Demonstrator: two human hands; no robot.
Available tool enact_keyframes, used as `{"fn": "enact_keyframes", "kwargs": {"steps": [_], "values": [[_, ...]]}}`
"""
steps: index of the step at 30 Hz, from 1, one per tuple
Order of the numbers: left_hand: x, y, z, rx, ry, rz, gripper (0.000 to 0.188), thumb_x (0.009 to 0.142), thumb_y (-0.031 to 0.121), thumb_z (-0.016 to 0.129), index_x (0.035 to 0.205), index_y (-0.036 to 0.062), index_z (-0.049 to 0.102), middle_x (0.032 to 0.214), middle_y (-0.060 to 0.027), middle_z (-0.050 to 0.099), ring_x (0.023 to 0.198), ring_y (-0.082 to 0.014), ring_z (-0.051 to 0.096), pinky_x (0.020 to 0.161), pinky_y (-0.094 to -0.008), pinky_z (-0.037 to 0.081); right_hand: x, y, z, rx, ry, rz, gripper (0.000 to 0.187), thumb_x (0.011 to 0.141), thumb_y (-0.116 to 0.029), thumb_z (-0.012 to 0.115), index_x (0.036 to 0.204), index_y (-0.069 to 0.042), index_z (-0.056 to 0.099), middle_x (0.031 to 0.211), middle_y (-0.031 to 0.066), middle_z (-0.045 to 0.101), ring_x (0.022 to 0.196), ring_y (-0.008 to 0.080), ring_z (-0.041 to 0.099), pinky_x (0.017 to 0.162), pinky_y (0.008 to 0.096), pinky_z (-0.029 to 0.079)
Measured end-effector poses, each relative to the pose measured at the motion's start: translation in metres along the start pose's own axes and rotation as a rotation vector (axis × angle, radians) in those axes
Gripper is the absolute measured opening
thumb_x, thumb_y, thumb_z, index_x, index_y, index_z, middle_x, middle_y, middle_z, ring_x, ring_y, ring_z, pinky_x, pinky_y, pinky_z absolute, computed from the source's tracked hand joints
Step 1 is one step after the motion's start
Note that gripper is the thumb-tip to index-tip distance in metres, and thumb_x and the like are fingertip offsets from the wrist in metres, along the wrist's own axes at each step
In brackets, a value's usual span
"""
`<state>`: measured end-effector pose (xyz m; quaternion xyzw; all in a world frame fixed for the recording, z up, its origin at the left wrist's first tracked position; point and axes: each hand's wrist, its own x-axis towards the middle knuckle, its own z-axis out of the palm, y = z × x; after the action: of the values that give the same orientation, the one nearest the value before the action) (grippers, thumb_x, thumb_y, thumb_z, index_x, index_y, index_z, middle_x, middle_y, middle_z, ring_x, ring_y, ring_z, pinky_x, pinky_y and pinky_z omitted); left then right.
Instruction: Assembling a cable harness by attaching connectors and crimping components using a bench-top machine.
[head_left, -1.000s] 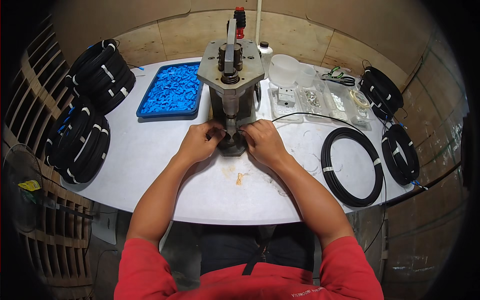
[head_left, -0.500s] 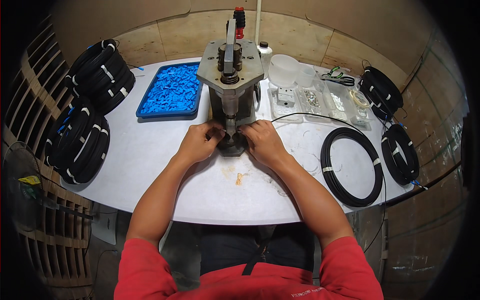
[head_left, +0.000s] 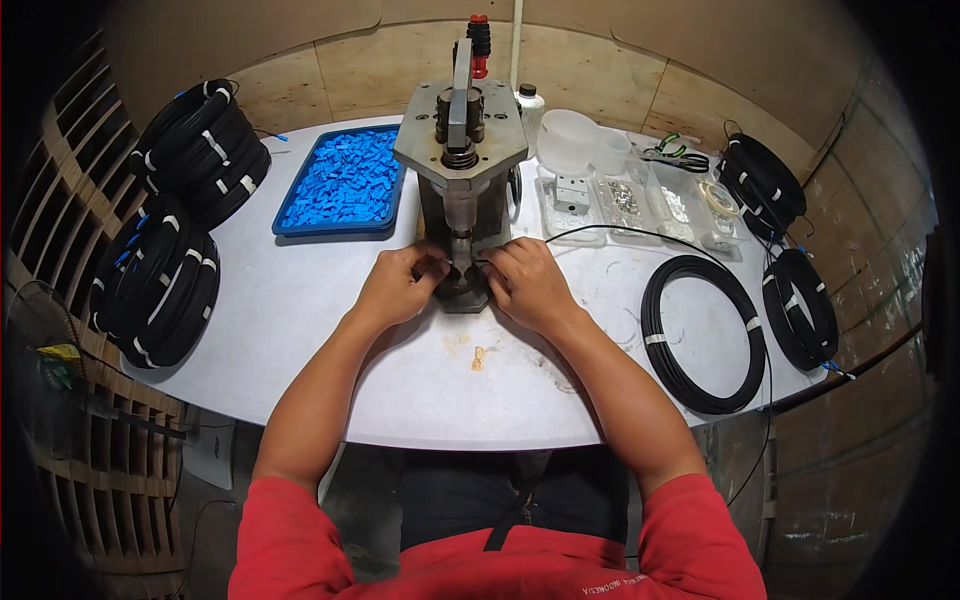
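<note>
A grey metal bench press (head_left: 462, 185) stands in the middle of the table, its ram low over the base. My left hand (head_left: 403, 287) is at the left side of the ram, thumb and fingers pinched together. What it pinches is too small and too shaded to make out. On the other side, my right hand (head_left: 530, 285) holds the end of a black cable (head_left: 640, 228) close to the ram. That cable arcs over the table to the right, toward a black cable coil (head_left: 655, 340) bound with white tape. The tip of the cable is hidden near the ram.
Behind my left hand sits a blue tray (head_left: 300, 232) of small blue plastic pieces. Stacked cable coils (head_left: 160, 285) stand at the left edge, with more coils (head_left: 800, 310) at the right. Clear boxes of small parts (head_left: 628, 205), tubs (head_left: 568, 140) and pliers (head_left: 680, 157) lie back right.
My right hand has shifted very slightly to the right, beside the ram. My left hand and the press look the same.
</note>
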<state>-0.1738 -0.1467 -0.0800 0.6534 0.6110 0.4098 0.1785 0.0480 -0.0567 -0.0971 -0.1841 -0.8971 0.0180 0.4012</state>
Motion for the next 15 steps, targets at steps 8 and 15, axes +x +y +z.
{"fn": "enact_keyframes", "kwargs": {"steps": [8, 15], "values": [[-0.0003, 0.0035, 0.0002, 0.005, 0.008, 0.015, 0.017, 0.093, 0.014, 0.067, 0.104, 0.0019, 0.074, 0.086, -0.0159, 0.076, 0.075, -0.0257, 0.074, 0.074, -0.0361, 0.057, -0.0008, 0.0049, -0.0055, -0.053, 0.021, 0.021, 0.022, 0.076, -0.003, 0.069, 0.098, -0.002, 0.072, 0.091, 0.0129, 0.069, 0.093, 0.0319, 0.063, 0.091, 0.0428, 0.049], [0.0002, 0.0033, 0.0001, 0.022, 0.013, 0.028, 0.018, 0.093, 0.015, 0.068, 0.104, 0.002, 0.074, 0.083, -0.0174, 0.075, 0.073, -0.0272, 0.073, 0.073, -0.0368, 0.057, -0.0014, 0.005, -0.004, -0.043, 0.014, 0.032, 0.021, 0.075, -0.003, 0.069, 0.096, -0.003, 0.071, 0.09, 0.0129, 0.068, 0.092, 0.032, 0.063, 0.09, 0.0428, 0.049]]}}
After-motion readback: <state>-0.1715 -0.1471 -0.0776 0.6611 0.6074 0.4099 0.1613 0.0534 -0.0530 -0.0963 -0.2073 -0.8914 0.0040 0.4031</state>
